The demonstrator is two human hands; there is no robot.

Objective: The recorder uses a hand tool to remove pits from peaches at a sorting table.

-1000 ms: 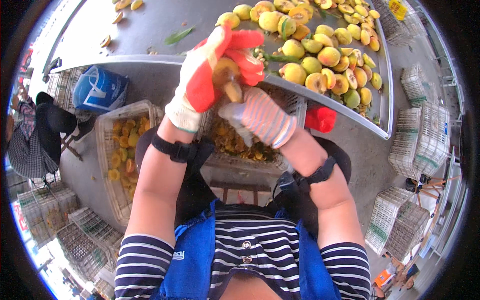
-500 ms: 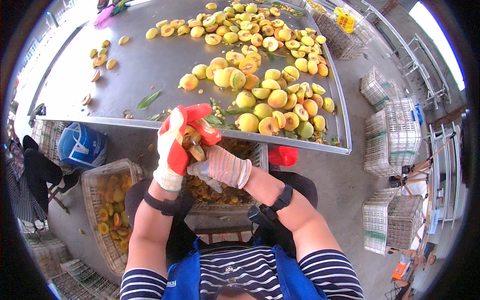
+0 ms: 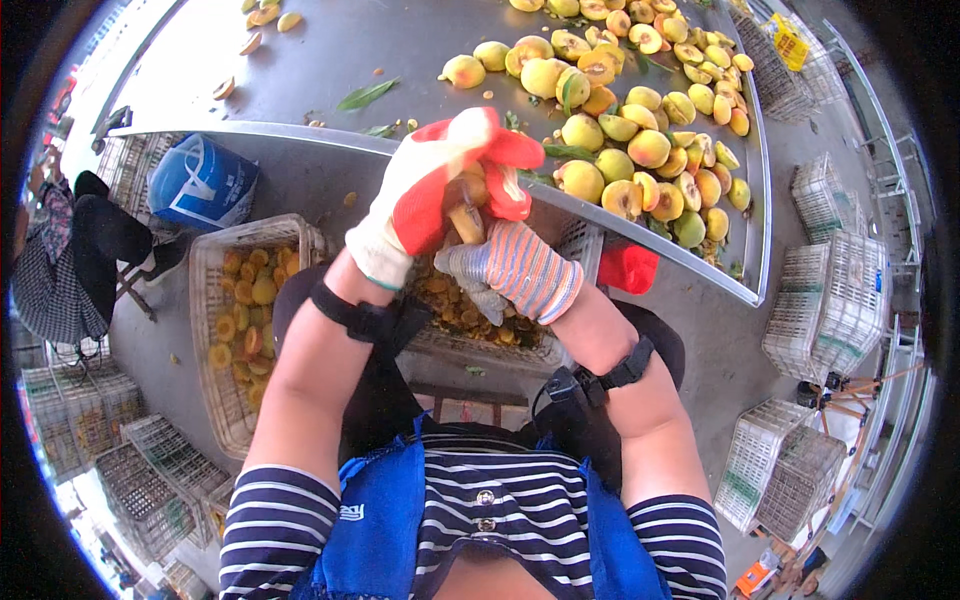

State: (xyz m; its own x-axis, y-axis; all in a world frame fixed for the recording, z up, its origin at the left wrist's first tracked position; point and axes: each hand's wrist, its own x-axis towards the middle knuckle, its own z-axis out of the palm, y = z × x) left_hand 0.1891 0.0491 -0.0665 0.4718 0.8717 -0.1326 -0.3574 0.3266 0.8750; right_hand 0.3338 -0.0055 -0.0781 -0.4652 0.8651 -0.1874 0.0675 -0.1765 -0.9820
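Observation:
My left hand, in a red and white glove, is closed round a peach that is mostly hidden by the fingers. My right hand, in a grey glove with a striped cuff, is closed just below and touches the left. Its fingers grip a small tool with a wooden handle, whose working end is hidden against the fruit. Both hands hover at the near edge of the metal table. Under them stands a crate of peach pieces and scraps between my knees.
Whole and halved peaches lie heaped on the table's right side, with a loose leaf nearer me. On the floor to the left are a crate of peach halves and a blue bucket. Stacked crates stand right; a person sits left.
The view has shifted, so table and crates appear displaced. Both hands stay together on the same peach, with the wooden handle at a slightly different angle.

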